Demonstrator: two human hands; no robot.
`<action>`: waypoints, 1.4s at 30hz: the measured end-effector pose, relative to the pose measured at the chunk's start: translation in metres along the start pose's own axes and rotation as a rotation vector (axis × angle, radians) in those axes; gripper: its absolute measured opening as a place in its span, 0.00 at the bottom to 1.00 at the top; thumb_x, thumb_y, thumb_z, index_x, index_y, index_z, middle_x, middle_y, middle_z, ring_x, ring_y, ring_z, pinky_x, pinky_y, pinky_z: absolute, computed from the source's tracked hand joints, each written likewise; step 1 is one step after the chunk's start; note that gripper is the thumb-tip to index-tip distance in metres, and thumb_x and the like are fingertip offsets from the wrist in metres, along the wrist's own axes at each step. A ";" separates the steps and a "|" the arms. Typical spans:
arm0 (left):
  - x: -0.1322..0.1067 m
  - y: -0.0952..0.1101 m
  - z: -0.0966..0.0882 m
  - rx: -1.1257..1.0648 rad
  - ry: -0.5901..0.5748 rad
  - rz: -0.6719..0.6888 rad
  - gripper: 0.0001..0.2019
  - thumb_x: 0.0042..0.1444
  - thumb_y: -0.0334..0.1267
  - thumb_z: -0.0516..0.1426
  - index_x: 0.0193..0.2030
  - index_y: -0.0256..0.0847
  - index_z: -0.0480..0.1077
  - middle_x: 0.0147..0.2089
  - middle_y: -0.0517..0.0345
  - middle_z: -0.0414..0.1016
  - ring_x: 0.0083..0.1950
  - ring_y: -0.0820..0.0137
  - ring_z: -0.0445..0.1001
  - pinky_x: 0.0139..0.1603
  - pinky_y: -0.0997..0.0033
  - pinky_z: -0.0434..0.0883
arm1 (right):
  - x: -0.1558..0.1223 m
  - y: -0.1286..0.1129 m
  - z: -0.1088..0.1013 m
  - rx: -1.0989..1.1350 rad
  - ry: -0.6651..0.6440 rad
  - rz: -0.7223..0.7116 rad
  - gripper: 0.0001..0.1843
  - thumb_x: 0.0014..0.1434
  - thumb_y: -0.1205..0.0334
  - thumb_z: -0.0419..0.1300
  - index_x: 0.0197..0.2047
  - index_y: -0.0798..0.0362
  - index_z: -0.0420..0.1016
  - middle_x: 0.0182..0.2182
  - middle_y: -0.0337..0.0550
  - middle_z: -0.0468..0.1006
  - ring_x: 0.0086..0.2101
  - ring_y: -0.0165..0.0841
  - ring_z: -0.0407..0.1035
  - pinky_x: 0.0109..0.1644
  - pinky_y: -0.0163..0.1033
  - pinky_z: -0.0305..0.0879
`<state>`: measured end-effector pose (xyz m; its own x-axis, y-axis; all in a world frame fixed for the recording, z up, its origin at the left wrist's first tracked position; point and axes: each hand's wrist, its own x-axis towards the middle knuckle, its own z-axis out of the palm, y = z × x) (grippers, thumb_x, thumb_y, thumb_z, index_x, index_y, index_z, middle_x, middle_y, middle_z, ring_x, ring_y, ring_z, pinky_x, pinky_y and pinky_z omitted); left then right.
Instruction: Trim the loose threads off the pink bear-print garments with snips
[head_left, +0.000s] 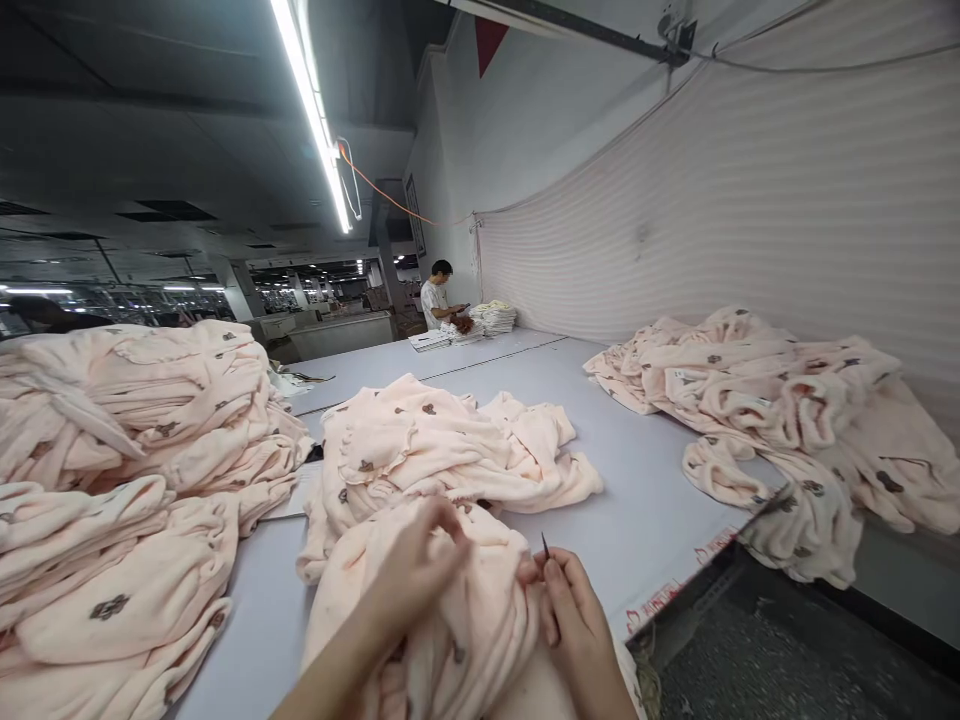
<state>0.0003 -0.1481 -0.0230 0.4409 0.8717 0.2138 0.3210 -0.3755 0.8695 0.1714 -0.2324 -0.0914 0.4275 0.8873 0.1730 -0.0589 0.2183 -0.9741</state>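
Note:
A pale pink fleece garment [487,590] with small brown motifs lies bunched at the table's near edge, under both my hands. My left hand [427,555] is over its upper left part, fingers curled and smeared by motion, so whether they grip anything is unclear. At the garment's right side, my right hand [571,605] is closed around a small tool with a dark pointed tip [545,545]; the rest of the tool is hidden in the fingers. Just beyond lies another crumpled pink garment [420,440] of the same fabric.
A tall heap of pink garments [150,420] fills the left. More pink garments [750,380] lie at the right, partly hanging over the table edge [675,595]. At the far end a person [437,300] stands by folded stacks [493,318]. A striped cloth curtain [600,240] runs behind.

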 end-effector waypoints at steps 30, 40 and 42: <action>-0.043 -0.002 0.006 -0.088 -0.193 -0.102 0.04 0.57 0.34 0.52 0.33 0.40 0.67 0.35 0.59 0.71 0.41 0.65 0.68 0.43 0.71 0.63 | -0.019 -0.003 -0.003 -0.420 -0.314 -0.280 0.08 0.56 0.64 0.56 0.40 0.49 0.71 0.35 0.41 0.74 0.35 0.33 0.71 0.38 0.33 0.67; -0.051 -0.009 -0.007 -0.413 -0.188 -0.223 0.08 0.57 0.40 0.55 0.42 0.42 0.70 0.42 0.58 0.73 0.47 0.64 0.68 0.49 0.69 0.64 | -0.022 0.002 0.018 -0.501 -0.169 -0.323 0.15 0.50 0.64 0.60 0.43 0.47 0.71 0.36 0.39 0.77 0.35 0.35 0.73 0.37 0.34 0.67; -0.055 -0.013 -0.009 -0.391 -0.138 -0.207 0.12 0.56 0.42 0.56 0.47 0.43 0.69 0.43 0.57 0.73 0.47 0.63 0.68 0.49 0.69 0.64 | -0.024 0.009 0.022 -0.511 -0.173 -0.359 0.12 0.49 0.69 0.57 0.38 0.48 0.70 0.32 0.37 0.75 0.32 0.33 0.72 0.34 0.33 0.65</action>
<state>-0.0354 -0.1890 -0.0419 0.5167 0.8559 -0.0201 0.0851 -0.0280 0.9960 0.1407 -0.2427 -0.1011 0.1862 0.8570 0.4805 0.5157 0.3310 -0.7902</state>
